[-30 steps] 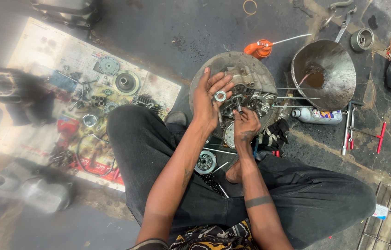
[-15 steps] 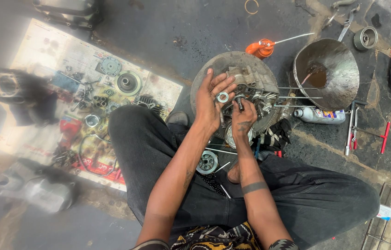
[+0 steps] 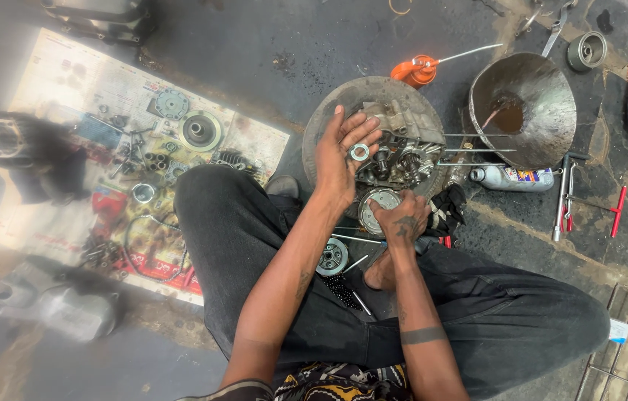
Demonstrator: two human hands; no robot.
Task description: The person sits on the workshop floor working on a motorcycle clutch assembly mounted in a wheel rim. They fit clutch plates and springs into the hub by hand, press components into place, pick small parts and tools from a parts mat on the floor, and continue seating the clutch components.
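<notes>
Left hand (image 3: 340,152), centre frame, lies open-palmed with a small bearing ring (image 3: 359,152) pinched at its fingertips above the engine case (image 3: 403,141). Right hand (image 3: 401,220) clamps a round clutch part (image 3: 379,204). Risk: the loosely pinched ring could drop among the gears.

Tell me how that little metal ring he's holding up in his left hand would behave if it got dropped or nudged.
The small metal ring is pinched in the left hand fingertips above the opened engine case. It looks rigid, and probably light. Being round, it would likely roll if it landed on edge. The parts around it look oily, so it may be slippery in the grip.
</notes>
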